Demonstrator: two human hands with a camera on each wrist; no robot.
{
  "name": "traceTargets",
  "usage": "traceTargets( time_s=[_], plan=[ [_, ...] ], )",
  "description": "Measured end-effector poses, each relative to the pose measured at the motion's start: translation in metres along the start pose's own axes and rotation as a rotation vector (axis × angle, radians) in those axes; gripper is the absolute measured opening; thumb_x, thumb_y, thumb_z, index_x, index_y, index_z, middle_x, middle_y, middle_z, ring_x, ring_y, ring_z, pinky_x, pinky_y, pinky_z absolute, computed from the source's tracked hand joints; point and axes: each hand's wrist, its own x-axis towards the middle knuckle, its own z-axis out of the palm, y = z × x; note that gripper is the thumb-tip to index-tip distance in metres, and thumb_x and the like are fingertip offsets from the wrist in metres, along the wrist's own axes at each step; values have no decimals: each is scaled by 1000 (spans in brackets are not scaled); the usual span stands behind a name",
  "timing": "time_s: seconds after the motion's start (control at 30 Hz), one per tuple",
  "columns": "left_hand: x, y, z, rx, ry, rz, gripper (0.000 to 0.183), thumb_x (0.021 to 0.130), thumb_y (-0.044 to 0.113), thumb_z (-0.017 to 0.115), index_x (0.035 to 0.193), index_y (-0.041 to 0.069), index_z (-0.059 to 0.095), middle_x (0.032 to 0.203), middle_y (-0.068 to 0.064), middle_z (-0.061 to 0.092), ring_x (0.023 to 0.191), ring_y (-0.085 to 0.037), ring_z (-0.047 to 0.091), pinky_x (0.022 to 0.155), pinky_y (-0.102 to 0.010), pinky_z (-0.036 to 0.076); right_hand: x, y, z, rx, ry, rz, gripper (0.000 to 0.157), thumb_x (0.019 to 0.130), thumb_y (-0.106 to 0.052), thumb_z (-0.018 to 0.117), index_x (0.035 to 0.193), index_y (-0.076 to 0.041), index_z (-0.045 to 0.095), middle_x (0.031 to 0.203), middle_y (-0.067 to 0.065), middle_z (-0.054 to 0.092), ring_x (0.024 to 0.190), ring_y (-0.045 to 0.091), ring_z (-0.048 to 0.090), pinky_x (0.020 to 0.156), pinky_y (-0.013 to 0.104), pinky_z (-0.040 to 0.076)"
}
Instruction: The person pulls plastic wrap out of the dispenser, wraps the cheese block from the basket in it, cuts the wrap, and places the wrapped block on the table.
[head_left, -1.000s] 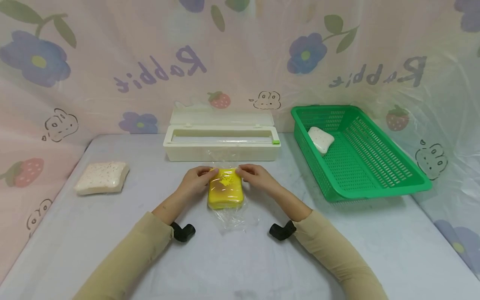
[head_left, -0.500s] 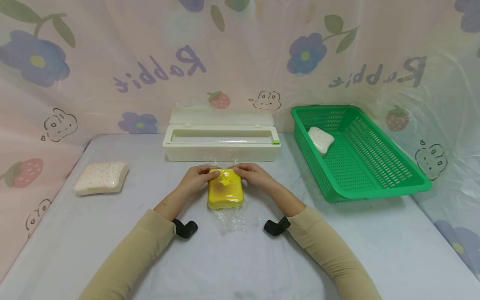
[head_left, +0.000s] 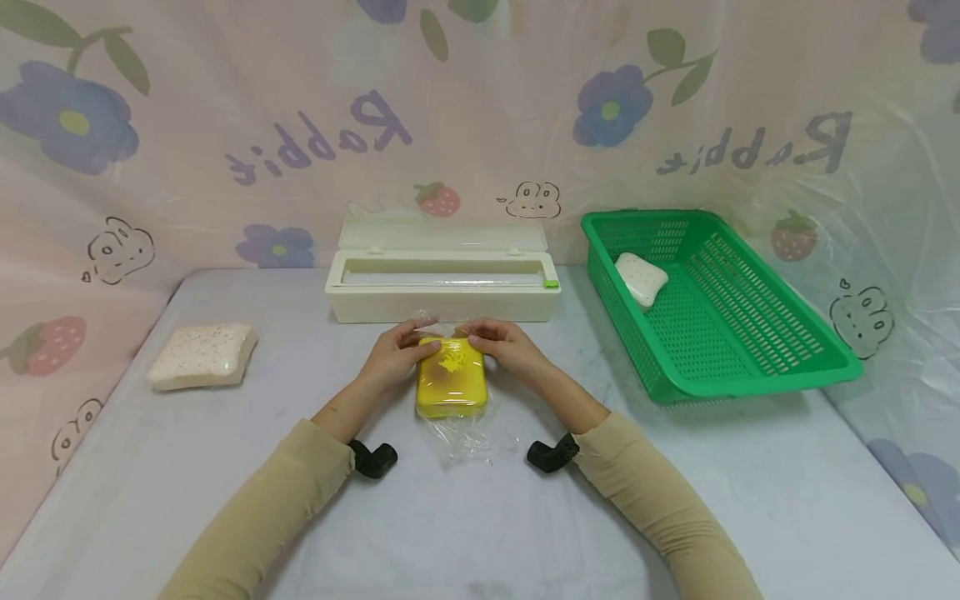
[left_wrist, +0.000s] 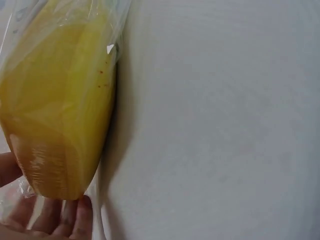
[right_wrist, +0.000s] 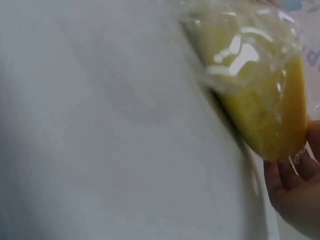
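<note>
Yellow rounded block [head_left: 452,385] lies on the table [head_left: 480,533], head view, in clear film [head_left: 461,439]; left hand [head_left: 390,354] and right hand [head_left: 519,347] pinch its far corners, presumably steadying it. Backdrop [head_left: 480,117] reads "Rabbit", mirrored. Left wrist: fingers [left_wrist: 82,217] bent at block's end. Right wrist: likewise; no label legible.

L hand [head_left: 390,356] & R hand [head_left: 514,346] close tog., fingers [left_wrist: 50,216] bent, arms [head_left: 262,510] angled fwd. & inward.
</note>
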Motion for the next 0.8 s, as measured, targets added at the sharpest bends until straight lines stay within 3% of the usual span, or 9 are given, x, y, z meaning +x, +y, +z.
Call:
traceTargets(
  time_s=[0.23, 0.4, 0.6, 0.8],
  plan=[
    [-8, 7, -2, -14, -20, 139, 35, 91, 14, 64, 125, 4, 60, 130, -16, 59, 125, -32, 51, 108, -44, 39, -1, -5, 0, 6, 13, -62, 24, 94, -3, 52, 116, 4, 59, 129, 17, 60, 118, 24, 54, 108, 40, 38],
    [-12, 7, -3, -24, -34, 211, 37, 90, 6, 61, 126, -1, 56, 136, -17, 54, 129, -34, 48, 110, -45, 36, -5, -7, -3, -14, -17, -97, 33, 92, 2, 49, 124, 2, 59, 128, 17, 60, 119, 24, 53, 106, 40, 40],
    [-22, 11, -6, 61, -48, 255, 50, 91, 11, 60, 139, 8, 47, 140, -17, 51, 134, -39, 41, 111, -54, 31, -11, -7, -10, -87, -52, -189, 37, 90, 4, 46, 124, 1, 60, 129, 15, 61, 127, 26, 51, 109, 43, 38],
    [-33, 12, -10, 168, -66, 335, 38, 93, 15, 59, 130, 7, 58, 136, -13, 56, 135, -36, 41, 111, -60, 27, -17, -7, -14, -140, -119, -332, 38, 89, 8, 43, 122, 5, 61, 127, 19, 61, 129, 30, 49, 112, 50, 32]
  ],
)
